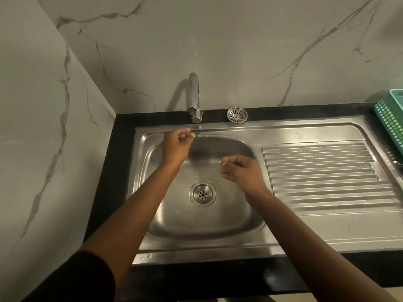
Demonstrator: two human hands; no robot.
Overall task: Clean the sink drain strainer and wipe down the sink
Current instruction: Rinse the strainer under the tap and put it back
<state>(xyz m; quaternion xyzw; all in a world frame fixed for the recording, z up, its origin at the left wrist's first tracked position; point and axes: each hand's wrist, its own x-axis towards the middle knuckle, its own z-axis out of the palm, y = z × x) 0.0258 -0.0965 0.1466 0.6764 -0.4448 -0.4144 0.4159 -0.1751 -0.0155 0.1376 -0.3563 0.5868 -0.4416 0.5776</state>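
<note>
A round steel drain strainer lies on the black counter behind the stainless sink, right of the tap. The open drain hole sits in the middle of the basin. My left hand hovers over the basin's back left, under the tap spout, fingers curled in and holding nothing I can see. Over the basin's right side my right hand has its fingers curled loosely, also with nothing visible in it. Water drops dot the basin floor.
A ribbed draining board extends right of the basin. A green plastic basket stands at the far right edge. Marble-patterned walls close in at the back and left. Black counter rims the sink.
</note>
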